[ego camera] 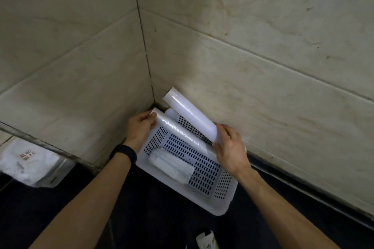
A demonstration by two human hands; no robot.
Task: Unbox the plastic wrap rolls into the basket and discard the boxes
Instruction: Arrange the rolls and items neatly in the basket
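Observation:
A white perforated plastic basket [204,170] sits on a dark counter, pushed into the tiled corner. My right hand [228,147] grips the near end of a white plastic wrap roll [188,113], which tilts up over the basket toward the corner. My left hand [141,125] holds the far end of a second roll [178,130] that lies slanted across the basket. A third roll's end [171,113] shows between them. A flat whitish pack [172,166] lies in the basket's near left part.
Stained beige wall tiles close in the corner on the left and behind. A clear plastic bag with white contents [30,161] lies at the left edge. A piece of a white and yellow box [206,242] shows at the bottom.

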